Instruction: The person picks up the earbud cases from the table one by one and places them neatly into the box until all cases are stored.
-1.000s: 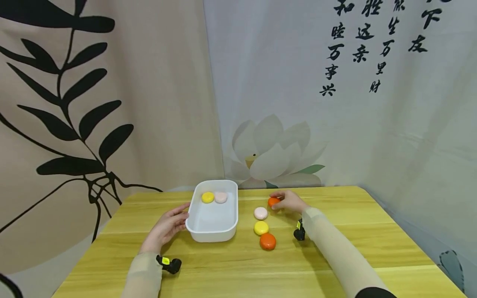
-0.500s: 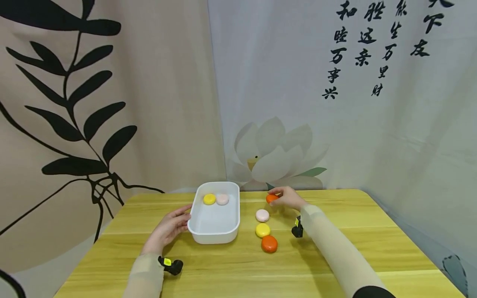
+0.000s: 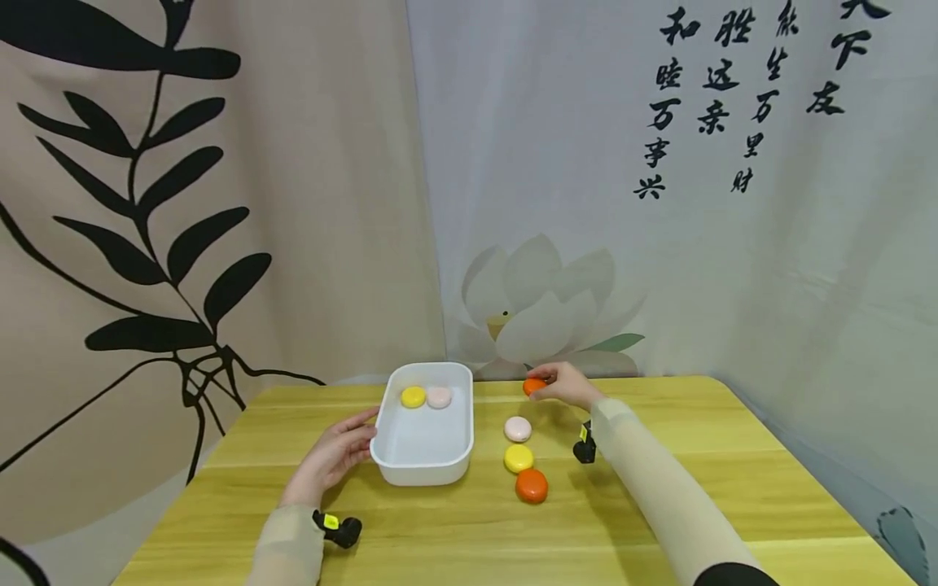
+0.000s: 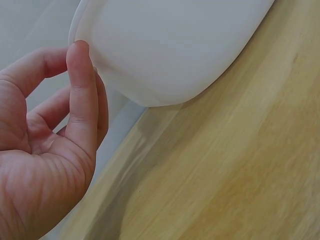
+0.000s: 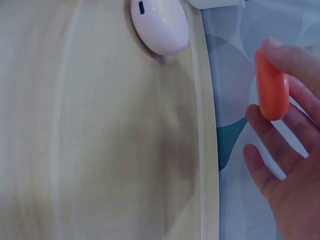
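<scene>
Smooth plstc tub (image 3: pixel 421 474), wood-grain tbl (image 3: pixel 432 537)

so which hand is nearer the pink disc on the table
Right: the right hand is just beyond the pink disc; the left hand is left of the white container, farther away.

A: State the condition of the container (image 3: pixel 422 474).
B: White, rectangular, corners rounded, open-topped. It stands upright on the tabletop (image 3: pixel 410 537). A yellow disc (image 3: pixel 414 396) and a pale pink disc (image 3: pixel 439 397) lie side by side in its far half.
A: And the orange disc (image 5: pixel 272 89)?
B: Smooth, glossy, round-edged. Pinched in the right hand (image 3: pixel 567 386), raised above the tabletop, right of the container; edge-on in the right wrist view.
</scene>
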`<action>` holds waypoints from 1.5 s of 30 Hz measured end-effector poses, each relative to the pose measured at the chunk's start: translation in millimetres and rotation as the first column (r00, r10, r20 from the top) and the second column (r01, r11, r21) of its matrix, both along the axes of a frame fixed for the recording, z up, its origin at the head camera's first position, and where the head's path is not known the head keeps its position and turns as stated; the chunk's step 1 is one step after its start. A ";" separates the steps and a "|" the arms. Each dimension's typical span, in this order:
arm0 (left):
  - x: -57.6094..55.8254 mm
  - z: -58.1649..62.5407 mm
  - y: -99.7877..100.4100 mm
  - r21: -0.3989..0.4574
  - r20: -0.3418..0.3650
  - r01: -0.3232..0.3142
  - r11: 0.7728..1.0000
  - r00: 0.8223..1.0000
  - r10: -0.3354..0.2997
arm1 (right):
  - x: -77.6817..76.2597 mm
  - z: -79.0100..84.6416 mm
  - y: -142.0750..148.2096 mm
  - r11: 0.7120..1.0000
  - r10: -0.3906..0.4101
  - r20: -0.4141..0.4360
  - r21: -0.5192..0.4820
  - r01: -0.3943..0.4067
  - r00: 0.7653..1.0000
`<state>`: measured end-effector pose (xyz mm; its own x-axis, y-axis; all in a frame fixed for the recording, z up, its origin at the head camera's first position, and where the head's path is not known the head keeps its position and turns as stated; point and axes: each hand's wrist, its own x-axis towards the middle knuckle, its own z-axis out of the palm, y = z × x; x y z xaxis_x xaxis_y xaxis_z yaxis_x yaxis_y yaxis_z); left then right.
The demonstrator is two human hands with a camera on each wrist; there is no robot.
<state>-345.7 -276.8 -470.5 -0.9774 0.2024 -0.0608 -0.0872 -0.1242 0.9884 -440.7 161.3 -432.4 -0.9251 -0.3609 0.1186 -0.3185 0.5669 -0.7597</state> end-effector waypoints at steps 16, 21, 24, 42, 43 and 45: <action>-2.0 0.8 2.3 0.054 -0.002 -0.002 0.999 1.000 0.002 | -4.8 18.1 -4.8 1.000 -0.003 -0.009 0.007 0.003 1.000; -1.4 -0.8 3.3 0.050 0.009 -0.006 0.999 1.000 0.006 | -3.4 18.8 -4.9 1.000 0.005 -0.012 0.007 -0.004 1.000; -1.2 -2.0 4.2 0.045 0.014 -0.011 0.999 1.000 0.011 | -2.6 17.9 -5.8 1.000 0.013 -0.009 0.000 -0.013 1.000; 0.8 -2.5 2.0 0.031 0.012 -0.001 1.000 1.000 0.000 | -7.2 27.2 -23.7 0.999 0.042 -0.027 0.022 -0.042 0.999; 0.3 -2.2 1.9 0.031 0.014 -0.004 1.000 1.000 0.004 | -6.9 29.1 -24.7 0.999 0.045 -0.028 0.023 -0.044 0.999; -0.8 -1.2 1.4 0.026 0.015 -0.006 1.000 1.000 0.006 | -7.2 31.9 -27.2 0.999 0.042 -0.027 0.027 -0.041 0.999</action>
